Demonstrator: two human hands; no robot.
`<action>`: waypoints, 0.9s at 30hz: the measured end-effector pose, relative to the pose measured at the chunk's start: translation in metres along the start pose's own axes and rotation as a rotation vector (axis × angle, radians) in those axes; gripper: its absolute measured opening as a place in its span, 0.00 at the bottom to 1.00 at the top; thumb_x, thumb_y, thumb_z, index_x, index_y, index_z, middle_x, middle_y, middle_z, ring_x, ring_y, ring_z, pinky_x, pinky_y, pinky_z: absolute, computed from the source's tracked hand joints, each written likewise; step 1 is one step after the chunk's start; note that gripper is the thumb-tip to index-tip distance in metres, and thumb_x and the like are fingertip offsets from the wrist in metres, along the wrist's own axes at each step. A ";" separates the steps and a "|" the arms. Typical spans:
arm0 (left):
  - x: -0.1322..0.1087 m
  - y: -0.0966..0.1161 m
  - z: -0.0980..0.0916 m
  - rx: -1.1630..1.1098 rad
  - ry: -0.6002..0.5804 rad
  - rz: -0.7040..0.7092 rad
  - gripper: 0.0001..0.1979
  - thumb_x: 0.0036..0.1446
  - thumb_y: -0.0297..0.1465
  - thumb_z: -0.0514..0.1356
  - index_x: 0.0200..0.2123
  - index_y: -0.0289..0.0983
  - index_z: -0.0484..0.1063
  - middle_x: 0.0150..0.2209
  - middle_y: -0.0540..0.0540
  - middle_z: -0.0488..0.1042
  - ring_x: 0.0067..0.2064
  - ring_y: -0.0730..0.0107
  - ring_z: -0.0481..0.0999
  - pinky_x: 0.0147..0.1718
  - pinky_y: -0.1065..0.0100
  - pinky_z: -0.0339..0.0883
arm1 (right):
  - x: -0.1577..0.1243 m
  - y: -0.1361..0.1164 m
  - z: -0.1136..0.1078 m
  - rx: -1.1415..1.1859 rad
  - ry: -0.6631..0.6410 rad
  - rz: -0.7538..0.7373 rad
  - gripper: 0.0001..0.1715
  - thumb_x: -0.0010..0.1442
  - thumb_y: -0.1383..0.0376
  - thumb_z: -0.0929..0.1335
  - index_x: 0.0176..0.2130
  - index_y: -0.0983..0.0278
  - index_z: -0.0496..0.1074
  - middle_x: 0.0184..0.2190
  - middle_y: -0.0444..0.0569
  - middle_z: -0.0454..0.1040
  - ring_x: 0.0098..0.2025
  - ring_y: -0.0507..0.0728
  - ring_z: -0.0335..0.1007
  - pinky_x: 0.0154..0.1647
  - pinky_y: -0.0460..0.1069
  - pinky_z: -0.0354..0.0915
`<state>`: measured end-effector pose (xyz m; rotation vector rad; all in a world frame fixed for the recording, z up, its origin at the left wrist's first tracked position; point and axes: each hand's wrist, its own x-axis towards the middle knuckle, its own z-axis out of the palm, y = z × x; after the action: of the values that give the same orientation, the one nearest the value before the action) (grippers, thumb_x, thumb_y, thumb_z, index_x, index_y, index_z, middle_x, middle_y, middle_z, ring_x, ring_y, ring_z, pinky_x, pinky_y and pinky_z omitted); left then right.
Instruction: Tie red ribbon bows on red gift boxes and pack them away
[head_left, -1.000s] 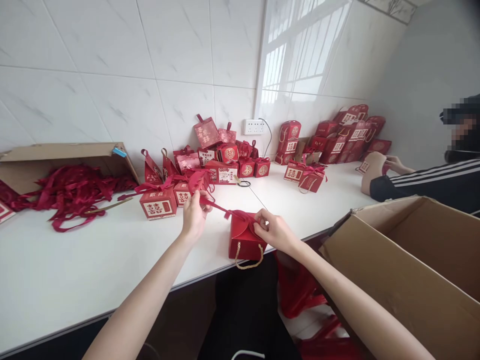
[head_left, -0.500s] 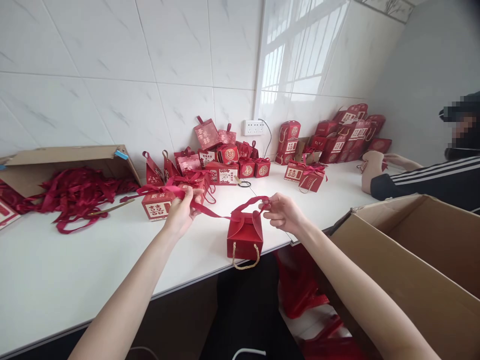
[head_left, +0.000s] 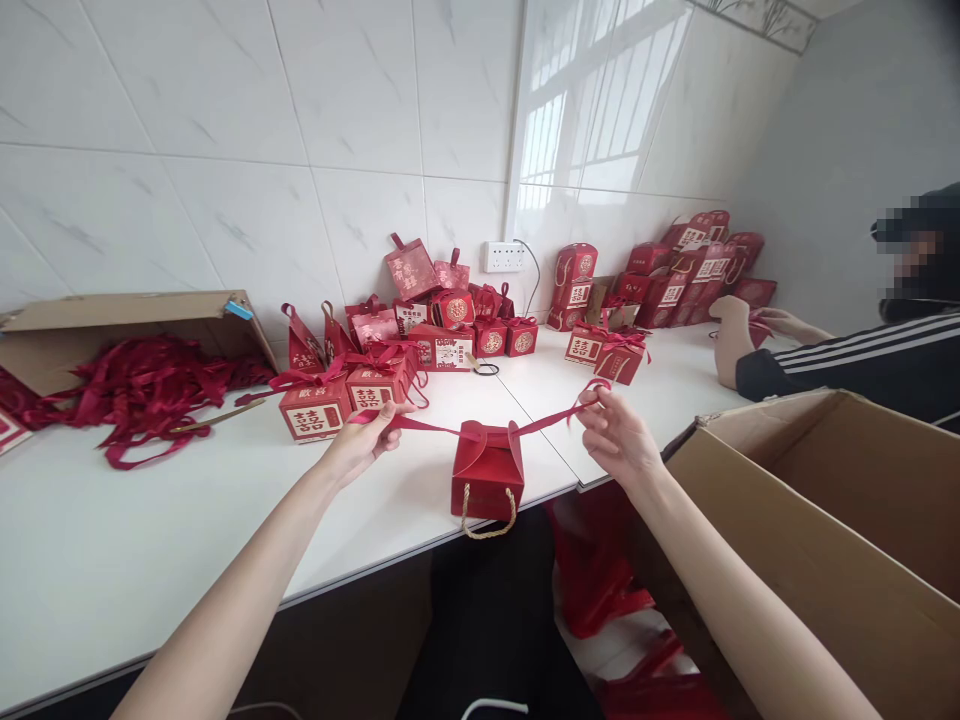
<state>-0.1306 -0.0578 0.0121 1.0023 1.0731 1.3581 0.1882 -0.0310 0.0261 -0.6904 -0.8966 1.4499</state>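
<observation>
Red ribbon (head_left: 551,420) drawn across a red box (head_left: 487,485) set at the near edge of the table (head_left: 405,500), left part pinched by fingers of the left hand (head_left: 365,447), right part gripped in fingertips of the right hand (head_left: 621,440)

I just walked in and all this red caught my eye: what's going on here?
A red gift box with a rope handle sits at the near edge of the table. A person's left hand and right hand each hold one side of the red ribbon stretched from its top, with no bow tied. Double-happiness gift boxes stand beyond the left hand. Off to the right, another person handles something small and red.
</observation>
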 end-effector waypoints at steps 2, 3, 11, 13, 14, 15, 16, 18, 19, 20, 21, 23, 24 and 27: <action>0.001 0.003 0.000 -0.043 0.022 0.041 0.16 0.34 0.37 0.71 0.26 0.33 0.76 0.20 0.51 0.67 0.22 0.81 0.64 0.20 0.77 0.62 | 0.000 -0.002 -0.005 0.002 0.089 -0.052 0.15 0.43 0.58 0.73 0.26 0.63 0.66 0.26 0.41 0.65 0.17 0.43 0.50 0.05 0.37 0.42; 0.001 0.005 0.001 -0.061 0.043 0.067 0.16 0.32 0.36 0.72 0.25 0.33 0.76 0.21 0.50 0.68 0.22 0.80 0.65 0.21 0.76 0.64 | 0.000 -0.002 -0.007 -0.012 0.139 -0.071 0.15 0.43 0.58 0.73 0.26 0.63 0.66 0.27 0.41 0.65 0.17 0.43 0.53 0.06 0.37 0.44; 0.001 0.026 0.005 -0.051 -0.026 0.262 0.19 0.31 0.24 0.71 0.33 0.36 0.77 0.30 0.48 0.74 0.32 0.75 0.73 0.32 0.75 0.70 | 0.003 0.011 -0.022 -0.069 0.318 -0.060 0.17 0.41 0.64 0.74 0.33 0.61 0.70 0.30 0.41 0.70 0.22 0.46 0.65 0.10 0.38 0.57; 0.001 0.033 0.005 0.019 -0.049 0.304 0.18 0.34 0.24 0.70 0.34 0.35 0.76 0.30 0.48 0.73 0.32 0.75 0.72 0.31 0.75 0.70 | 0.005 0.016 -0.026 -0.013 0.340 -0.026 0.17 0.41 0.67 0.74 0.34 0.60 0.69 0.28 0.41 0.70 0.23 0.46 0.66 0.10 0.38 0.57; 0.002 0.038 0.005 0.043 -0.051 0.323 0.17 0.35 0.24 0.70 0.34 0.35 0.76 0.30 0.48 0.73 0.32 0.75 0.72 0.31 0.75 0.70 | 0.006 0.018 -0.028 0.025 0.350 0.003 0.18 0.41 0.69 0.74 0.34 0.60 0.69 0.27 0.40 0.69 0.23 0.46 0.66 0.09 0.37 0.57; 0.002 0.043 0.006 0.055 -0.046 0.342 0.16 0.35 0.23 0.69 0.34 0.34 0.76 0.30 0.48 0.73 0.33 0.74 0.72 0.32 0.75 0.70 | 0.006 0.021 -0.030 0.061 0.354 0.032 0.18 0.40 0.70 0.73 0.33 0.59 0.68 0.25 0.40 0.69 0.23 0.46 0.66 0.09 0.37 0.57; 0.003 0.049 0.007 0.053 -0.038 0.362 0.15 0.36 0.22 0.69 0.33 0.34 0.76 0.29 0.48 0.73 0.33 0.74 0.73 0.32 0.75 0.70 | 0.007 0.023 -0.031 0.086 0.351 0.059 0.18 0.40 0.70 0.73 0.33 0.59 0.67 0.24 0.40 0.68 0.23 0.47 0.66 0.09 0.37 0.57; 0.005 0.062 0.009 0.013 -0.005 0.411 0.12 0.37 0.20 0.67 0.30 0.34 0.76 0.28 0.48 0.73 0.32 0.74 0.73 0.32 0.74 0.70 | 0.007 0.027 -0.033 0.091 0.322 0.084 0.17 0.40 0.70 0.72 0.32 0.58 0.67 0.23 0.40 0.67 0.22 0.48 0.67 0.09 0.39 0.59; 0.006 0.068 0.010 -0.020 0.027 0.441 0.10 0.38 0.20 0.65 0.28 0.33 0.76 0.27 0.48 0.73 0.31 0.74 0.72 0.32 0.74 0.70 | 0.007 0.029 -0.033 0.075 0.301 0.075 0.15 0.41 0.68 0.72 0.31 0.58 0.67 0.22 0.41 0.67 0.23 0.49 0.67 0.11 0.40 0.61; 0.008 0.072 0.009 -0.059 0.069 0.471 0.09 0.38 0.19 0.64 0.27 0.33 0.75 0.27 0.48 0.72 0.30 0.75 0.72 0.32 0.74 0.69 | 0.006 0.031 -0.033 0.051 0.278 0.055 0.13 0.42 0.67 0.72 0.31 0.59 0.67 0.22 0.41 0.67 0.23 0.49 0.67 0.13 0.41 0.64; 0.010 0.075 0.007 -0.103 0.122 0.494 0.08 0.39 0.19 0.63 0.26 0.33 0.74 0.26 0.49 0.71 0.29 0.77 0.71 0.31 0.74 0.69 | 0.005 0.032 -0.032 0.025 0.257 0.027 0.12 0.43 0.65 0.72 0.30 0.59 0.67 0.23 0.41 0.67 0.25 0.50 0.69 0.17 0.42 0.67; 0.016 0.071 0.000 -0.152 0.260 0.500 0.07 0.40 0.21 0.61 0.27 0.34 0.73 0.27 0.50 0.70 0.28 0.78 0.70 0.30 0.75 0.67 | 0.002 0.034 -0.029 -0.022 0.225 -0.044 0.11 0.44 0.62 0.72 0.29 0.60 0.68 0.25 0.42 0.68 0.31 0.52 0.72 0.27 0.45 0.71; 0.018 0.065 -0.005 -0.098 0.342 0.470 0.07 0.40 0.22 0.60 0.28 0.35 0.72 0.28 0.50 0.70 0.28 0.78 0.70 0.30 0.75 0.67 | 0.000 0.034 -0.027 -0.039 0.217 -0.081 0.11 0.44 0.61 0.72 0.29 0.60 0.68 0.27 0.43 0.69 0.35 0.53 0.72 0.33 0.46 0.71; 0.020 0.033 -0.017 0.348 0.510 0.277 0.06 0.43 0.28 0.60 0.28 0.37 0.69 0.27 0.52 0.69 0.28 0.75 0.69 0.26 0.75 0.63 | -0.005 0.030 -0.022 -0.064 0.185 -0.153 0.13 0.43 0.60 0.73 0.29 0.61 0.69 0.27 0.42 0.69 0.37 0.53 0.73 0.39 0.47 0.69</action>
<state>-0.1558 -0.0390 0.0404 1.1132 1.6398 1.7477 0.1911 -0.0325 -0.0112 -0.7737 -0.8356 1.2053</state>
